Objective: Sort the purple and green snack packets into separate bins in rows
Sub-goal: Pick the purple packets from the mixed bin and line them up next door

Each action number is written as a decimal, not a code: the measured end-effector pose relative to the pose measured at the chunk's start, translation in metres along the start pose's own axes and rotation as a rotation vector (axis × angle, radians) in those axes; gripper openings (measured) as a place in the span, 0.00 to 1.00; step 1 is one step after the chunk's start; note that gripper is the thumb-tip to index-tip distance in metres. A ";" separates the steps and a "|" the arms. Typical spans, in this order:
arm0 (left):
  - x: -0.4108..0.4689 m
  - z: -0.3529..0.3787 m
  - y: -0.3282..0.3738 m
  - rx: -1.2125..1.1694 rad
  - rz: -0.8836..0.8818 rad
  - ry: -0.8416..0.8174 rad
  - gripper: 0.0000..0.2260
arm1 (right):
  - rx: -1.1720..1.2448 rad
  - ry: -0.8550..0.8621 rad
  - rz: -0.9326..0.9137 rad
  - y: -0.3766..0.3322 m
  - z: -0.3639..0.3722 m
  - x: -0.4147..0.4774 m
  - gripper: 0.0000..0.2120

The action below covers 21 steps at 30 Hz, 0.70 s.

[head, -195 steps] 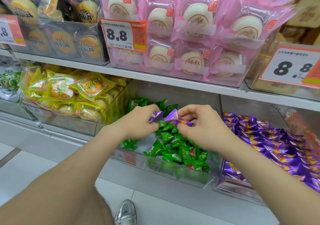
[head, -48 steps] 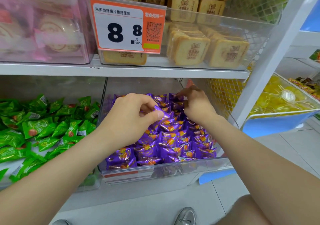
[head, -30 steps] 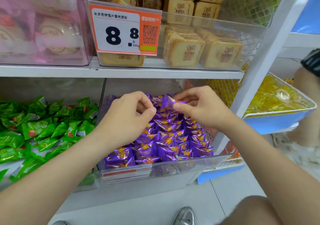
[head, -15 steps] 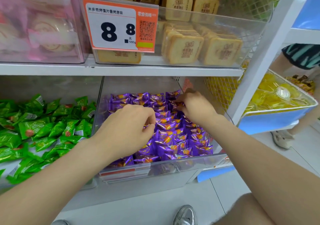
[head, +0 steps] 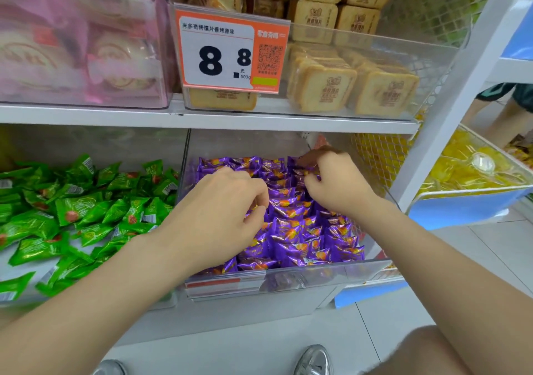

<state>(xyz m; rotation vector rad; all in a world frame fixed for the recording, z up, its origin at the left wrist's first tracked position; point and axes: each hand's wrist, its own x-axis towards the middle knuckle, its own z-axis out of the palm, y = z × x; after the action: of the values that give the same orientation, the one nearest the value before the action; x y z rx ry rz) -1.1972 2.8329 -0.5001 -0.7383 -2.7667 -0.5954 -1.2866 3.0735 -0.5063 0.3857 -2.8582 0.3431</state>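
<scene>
A white shelf unit (head: 202,119) filled the view. On its lower level, a clear bin (head: 86,144) at 9 o'clock held the green packets (head: 78,213) in a loose heap. A second clear bin (head: 302,279), just beside it near the centre, held the purple packets (head: 300,236), which lay in close rows from the back wall to the front wall. On the upper level, blurred pink packs (head: 80,57) sat at 10 o'clock and tan square packs (head: 320,86) at 1 o'clock. An orange and white price tag (head: 227,54) reading 8.8 hung at 12 o'clock. A blue-fronted bin of yellow goods (head: 461,210) stood at 3 o'clock.

Both hands were over the purple bin. The left hand (head: 222,213) hovered above the middle rows, fingers curled, thumb tip close to the forefinger. Whether it pinched a packet could not be told. The right hand (head: 334,184) reached to the back right corner, its fingertips curled down among the purple packets there. Whether it gripped one could not be told either. A grey shoe (head: 314,360) showed at 6 o'clock.
</scene>
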 end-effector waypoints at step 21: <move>-0.078 -0.049 -0.139 0.035 -0.244 -0.465 0.44 | 0.243 -0.033 -0.433 -0.190 0.013 -0.020 0.13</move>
<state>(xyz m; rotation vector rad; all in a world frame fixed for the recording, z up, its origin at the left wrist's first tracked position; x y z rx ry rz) -1.1977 2.6679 -0.5254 -0.5966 -3.3210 -0.4616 -1.2166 2.8965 -0.4865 1.0391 -2.6675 0.5997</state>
